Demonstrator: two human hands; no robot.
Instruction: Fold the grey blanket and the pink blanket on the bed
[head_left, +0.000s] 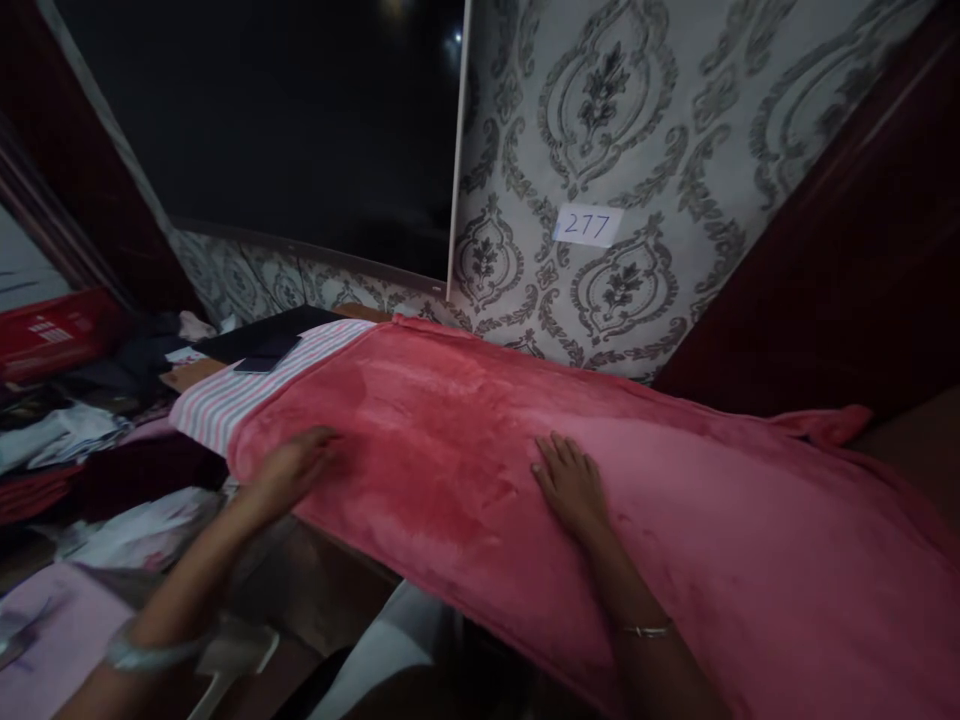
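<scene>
A long pink-red plush cloth (450, 450), like a blanket, lies spread over a raised surface. My right hand (571, 485) rests palm down on its middle, fingers stretched out and slightly apart. Over the left part of the cloth is my left hand (304, 465), blurred by motion, its fingers loosely bent and holding nothing that I can see. Whether it touches the plush is unclear. At the far left end, a striped white, pink and grey fabric (217, 405) borders the plush, and a dark flat phone-like thing (268, 354) lies on it.
A large dark television screen (300, 120) hangs behind, beside patterned wallpaper (607, 100) with a paper label (587, 225) reading 277. Heaped clothes and bags (142, 530) lie at the left. A pale plastic chair or hanger-like piece (236, 655) is below my left forearm.
</scene>
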